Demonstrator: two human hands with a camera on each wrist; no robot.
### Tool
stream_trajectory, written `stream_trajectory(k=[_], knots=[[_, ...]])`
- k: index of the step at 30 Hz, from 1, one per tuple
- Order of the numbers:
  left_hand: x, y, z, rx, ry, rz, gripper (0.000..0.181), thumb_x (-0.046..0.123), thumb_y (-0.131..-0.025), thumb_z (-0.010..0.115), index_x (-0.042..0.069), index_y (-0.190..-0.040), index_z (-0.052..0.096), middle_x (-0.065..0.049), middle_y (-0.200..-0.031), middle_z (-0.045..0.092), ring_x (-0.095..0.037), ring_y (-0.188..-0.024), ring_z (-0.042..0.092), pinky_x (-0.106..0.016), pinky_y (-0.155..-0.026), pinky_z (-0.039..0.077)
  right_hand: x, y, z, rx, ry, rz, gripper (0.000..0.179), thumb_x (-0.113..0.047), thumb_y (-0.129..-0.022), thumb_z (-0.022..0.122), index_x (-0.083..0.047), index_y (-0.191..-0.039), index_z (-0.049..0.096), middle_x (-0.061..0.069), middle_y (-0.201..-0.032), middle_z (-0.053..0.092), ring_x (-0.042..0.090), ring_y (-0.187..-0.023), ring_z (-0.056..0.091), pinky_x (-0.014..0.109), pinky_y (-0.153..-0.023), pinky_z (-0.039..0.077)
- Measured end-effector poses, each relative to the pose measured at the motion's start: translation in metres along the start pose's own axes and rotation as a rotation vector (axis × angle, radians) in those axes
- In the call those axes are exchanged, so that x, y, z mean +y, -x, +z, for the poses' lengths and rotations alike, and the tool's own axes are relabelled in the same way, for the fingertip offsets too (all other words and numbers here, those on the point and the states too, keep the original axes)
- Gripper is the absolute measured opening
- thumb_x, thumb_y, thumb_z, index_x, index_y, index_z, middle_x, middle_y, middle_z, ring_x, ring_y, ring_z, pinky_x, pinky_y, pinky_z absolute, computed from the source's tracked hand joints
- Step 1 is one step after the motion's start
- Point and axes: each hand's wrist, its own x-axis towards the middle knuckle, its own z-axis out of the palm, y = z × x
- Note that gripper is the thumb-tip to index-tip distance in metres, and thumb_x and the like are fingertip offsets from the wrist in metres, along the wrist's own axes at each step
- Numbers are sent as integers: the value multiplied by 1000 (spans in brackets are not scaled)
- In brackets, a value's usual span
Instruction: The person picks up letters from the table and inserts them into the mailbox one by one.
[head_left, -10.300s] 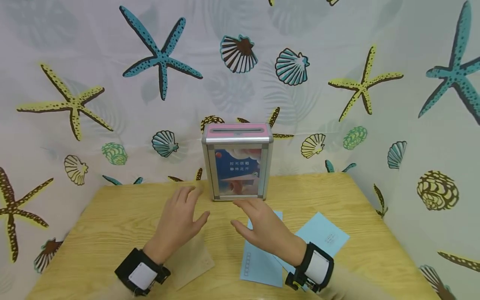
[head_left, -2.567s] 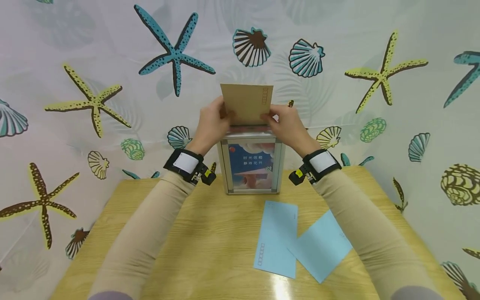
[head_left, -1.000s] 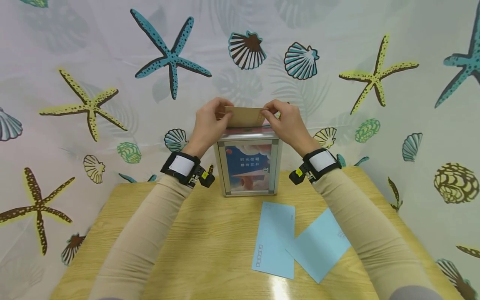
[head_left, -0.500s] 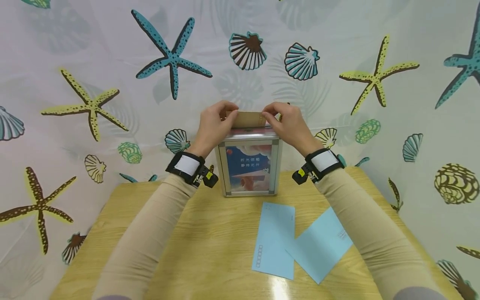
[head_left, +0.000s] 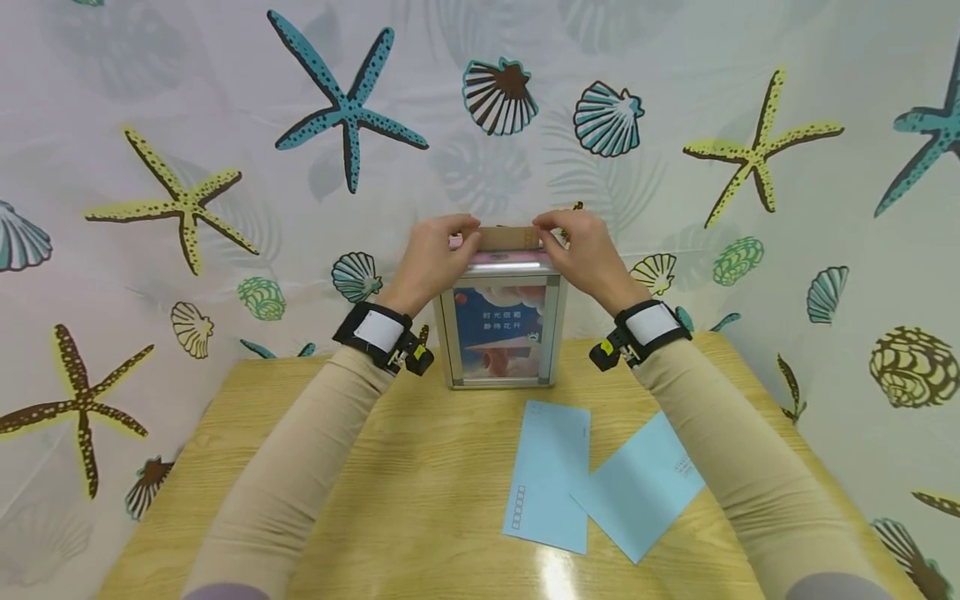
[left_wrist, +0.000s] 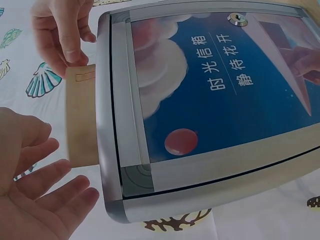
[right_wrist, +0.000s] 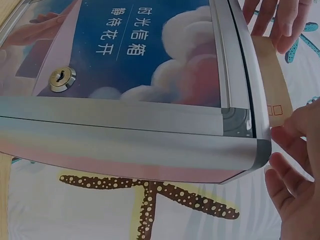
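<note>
A brown envelope (head_left: pixel 508 238) stands part way in the top slot of a pink and silver mailbox (head_left: pixel 498 329), with only a low strip showing above it. My right hand (head_left: pixel 592 250) pinches the envelope's right upper corner between thumb and fingertips. At the opposite end is my left hand (head_left: pixel 435 257). In the left wrist view the left hand's (left_wrist: pixel 37 175) fingers are loosely extended and spread, their tips right at the envelope's (left_wrist: pixel 82 120) corner. The lower part of the envelope is hidden inside the mailbox.
Two light blue envelopes (head_left: pixel 551 475) lie on the wooden table (head_left: pixel 420 492) in front of the mailbox, corners meeting. A white cloth wall (head_left: pixel 495 175) printed with starfish and shells stands close behind the mailbox. The mailbox front has a lock (right_wrist: pixel 62 79).
Earlier the brown envelope lay on the table at the left. Since then both hands lifted it over the mailbox, and it has slid steadily down into the slot, with less of it showing now.
</note>
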Motion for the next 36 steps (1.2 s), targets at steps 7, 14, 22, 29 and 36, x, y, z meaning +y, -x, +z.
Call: stream_trajectory(k=[7, 14, 22, 29, 36], knots=[[1, 6, -2, 13, -21, 44, 31, 17, -99, 56, 5, -126, 62, -12, -126, 64, -24, -117, 57, -39, -100, 47, 4, 12, -5, 34, -14, 5, 19, -5, -94, 58, -2, -109, 69, 15, -107, 71, 28, -99, 61, 47, -80, 53], [9, 31, -4, 62, -66, 109, 31, 17, -96, 61, 5, -124, 64, -15, -137, 56, -26, -131, 45, -43, -111, 36, -7, 40, -19, 92, -25, -6, 18, -6, -94, 60, -3, -108, 70, 13, -104, 70, 26, -98, 60, 45, -77, 53], [29, 84, 5, 4, -110, 198, 43, 17, -91, 68, 2, -129, 58, -15, -128, 60, -25, -116, 54, -41, -100, 46, -29, 107, -36, -103, -82, 103, 35, -15, -94, 63, -3, -127, 59, 15, -118, 66, 28, -110, 58, 49, -78, 54], [37, 140, 41, -118, -77, 136, 50, 27, -92, 68, 6, -135, 53, -9, -126, 61, -23, -120, 52, -41, -102, 46, -48, 168, -30, -356, -153, 281, 53, -28, -96, 63, -4, -140, 46, 17, -131, 58, 32, -120, 53, 52, -87, 52], [28, 187, 80, -297, -78, 9, 61, 39, -91, 68, 9, -140, 48, -12, -137, 55, -25, -126, 49, -44, -102, 46, -61, 209, -20, -494, -167, 369, 66, -39, -95, 63, -4, -145, 39, 18, -139, 52, 34, -126, 49, 56, -96, 47]])
